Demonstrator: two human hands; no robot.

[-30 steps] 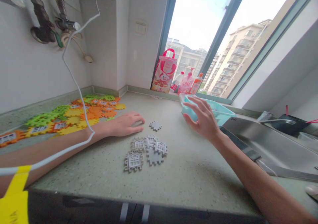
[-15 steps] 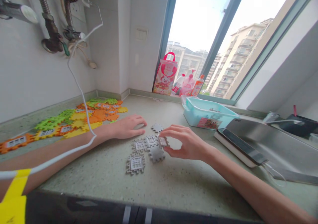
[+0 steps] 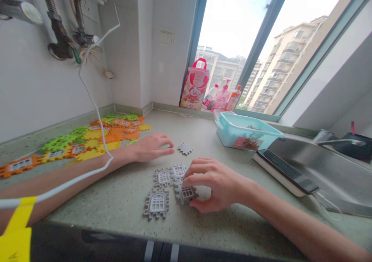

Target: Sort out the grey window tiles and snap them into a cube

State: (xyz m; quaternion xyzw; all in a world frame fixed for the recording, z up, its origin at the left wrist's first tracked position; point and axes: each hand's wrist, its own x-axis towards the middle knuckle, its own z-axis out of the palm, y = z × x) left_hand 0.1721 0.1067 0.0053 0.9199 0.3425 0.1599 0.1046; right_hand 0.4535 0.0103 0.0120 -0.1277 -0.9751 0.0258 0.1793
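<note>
My right hand (image 3: 210,184) pinches a grey window-patterned building tile (image 3: 188,192) between thumb and fingers. The held tile is over another grey tile, which it largely covers. Beside it on the counter lie grey window tiles: one at the back (image 3: 178,170), one to the left (image 3: 162,177) and a larger-looking arched one in front (image 3: 157,204). A plain grey tile (image 3: 185,149) lies apart, farther back. My left hand (image 3: 154,146) rests on the counter near that plain tile, fingers stretched out and thumb apart, holding nothing.
Orange, yellow and green tiles (image 3: 110,134) are heaped along the left wall. A turquoise basket (image 3: 247,132) with some grey pieces stands at the back right, near a black-topped device (image 3: 286,173) and the sink (image 3: 334,169). A white cable (image 3: 95,103) crosses above my left forearm.
My right hand has drawn the held tile nearer to me, over the plain grey tile in the cluster. The left hand has barely moved.
</note>
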